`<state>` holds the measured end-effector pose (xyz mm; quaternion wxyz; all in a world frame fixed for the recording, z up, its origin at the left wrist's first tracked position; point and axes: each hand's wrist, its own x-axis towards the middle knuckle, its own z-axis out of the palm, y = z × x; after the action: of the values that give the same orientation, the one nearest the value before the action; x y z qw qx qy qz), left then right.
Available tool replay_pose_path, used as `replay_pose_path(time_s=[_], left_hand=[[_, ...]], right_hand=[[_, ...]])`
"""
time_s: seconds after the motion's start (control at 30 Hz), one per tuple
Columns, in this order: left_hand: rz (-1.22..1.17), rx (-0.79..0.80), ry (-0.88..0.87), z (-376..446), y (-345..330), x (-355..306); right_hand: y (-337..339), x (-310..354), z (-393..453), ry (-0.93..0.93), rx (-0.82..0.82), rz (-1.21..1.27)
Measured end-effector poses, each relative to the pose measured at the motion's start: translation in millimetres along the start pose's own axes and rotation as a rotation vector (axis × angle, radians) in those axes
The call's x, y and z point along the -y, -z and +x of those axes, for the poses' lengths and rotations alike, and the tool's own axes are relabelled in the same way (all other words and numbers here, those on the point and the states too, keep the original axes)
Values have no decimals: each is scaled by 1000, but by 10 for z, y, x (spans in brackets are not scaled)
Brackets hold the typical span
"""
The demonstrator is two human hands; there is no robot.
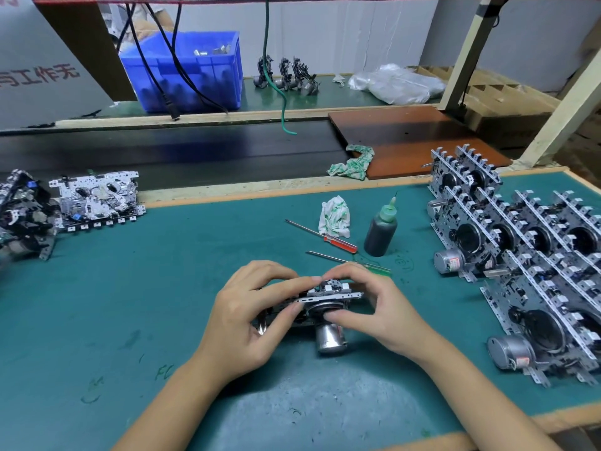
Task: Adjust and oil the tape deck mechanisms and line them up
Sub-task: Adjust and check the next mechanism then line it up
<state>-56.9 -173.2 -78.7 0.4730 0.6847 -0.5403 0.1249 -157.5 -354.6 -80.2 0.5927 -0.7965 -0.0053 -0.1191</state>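
Green matting covers the workbench, and near the middle of its front edge a tape deck mechanism stands on its edge, with its silver motor pointing toward the person. The left hand grips the mechanism from its left end, fingers curled over the top and the thumb against the near face. The right hand holds the right end, its fingertips bent onto the top and its thumb pressing on the round flywheel.

Behind the hands lie a red-handled screwdriver and a green-handled screwdriver, with a dark oil bottle and a crumpled cloth just beside them. Along the right edge, finished mechanisms stand in rows. At the far left corner, more mechanisms lie in a loose heap.
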Motion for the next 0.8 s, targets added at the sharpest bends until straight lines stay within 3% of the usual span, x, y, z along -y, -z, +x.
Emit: replay_pose_path(time_s=[0.5,0.57,0.7,0.8], left_hand=[[5,9,-7,-4,-22,7],[5,6,-12,1,-24,13],[13,-9,-9,7,-35,9],[21,-11,-9,18,-33,-1]], right_hand=[[19,5,1,-5,-24,33],[46,-24,-58,13,-65,-71],[173,-59,-168,195,-238,-547],[167,-61,-162,267,-249,-704]])
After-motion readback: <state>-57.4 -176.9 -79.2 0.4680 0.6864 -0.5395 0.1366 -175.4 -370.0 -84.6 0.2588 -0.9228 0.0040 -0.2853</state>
